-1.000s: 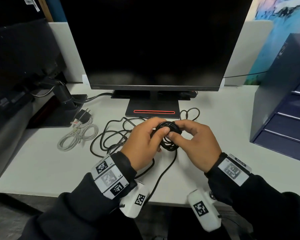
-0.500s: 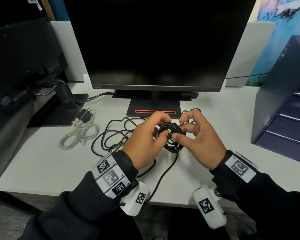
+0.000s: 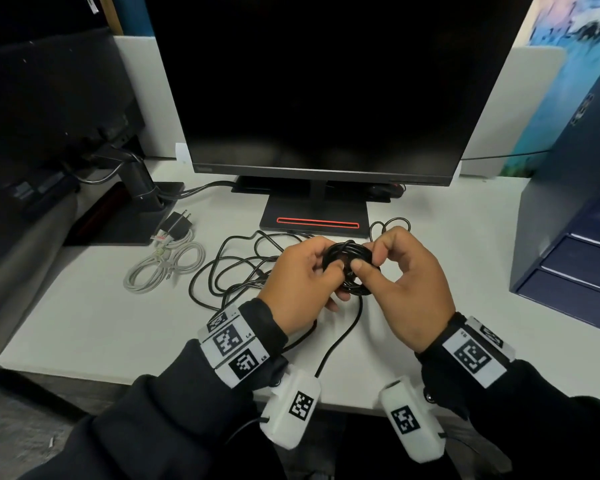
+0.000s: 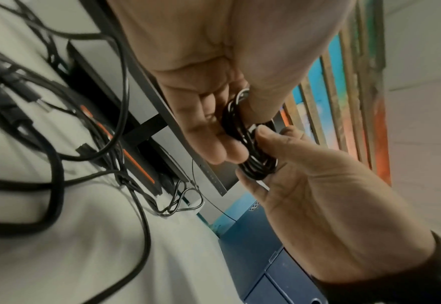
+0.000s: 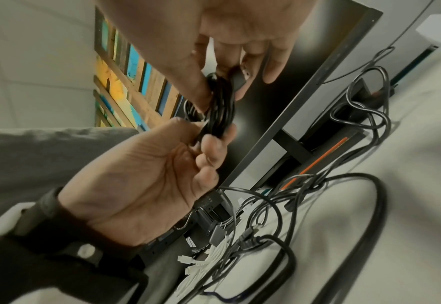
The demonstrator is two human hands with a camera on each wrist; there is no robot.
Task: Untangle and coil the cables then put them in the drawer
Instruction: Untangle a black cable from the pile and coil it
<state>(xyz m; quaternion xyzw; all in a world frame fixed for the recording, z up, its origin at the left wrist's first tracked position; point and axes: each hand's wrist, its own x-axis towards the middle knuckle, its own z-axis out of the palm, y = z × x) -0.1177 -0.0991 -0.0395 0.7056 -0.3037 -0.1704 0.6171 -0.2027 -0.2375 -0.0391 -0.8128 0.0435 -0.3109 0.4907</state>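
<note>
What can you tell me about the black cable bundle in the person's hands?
The black cable coil is a thin, shiny, rubbery-looking cord wound into several small round loops, held up above the white desk in front of the monitor stand. The left hand grips one side and the right hand pinches the other with thumb and fingers. A loose tail hangs from it toward the desk's near edge. It is not in the drawer yet.
</note>
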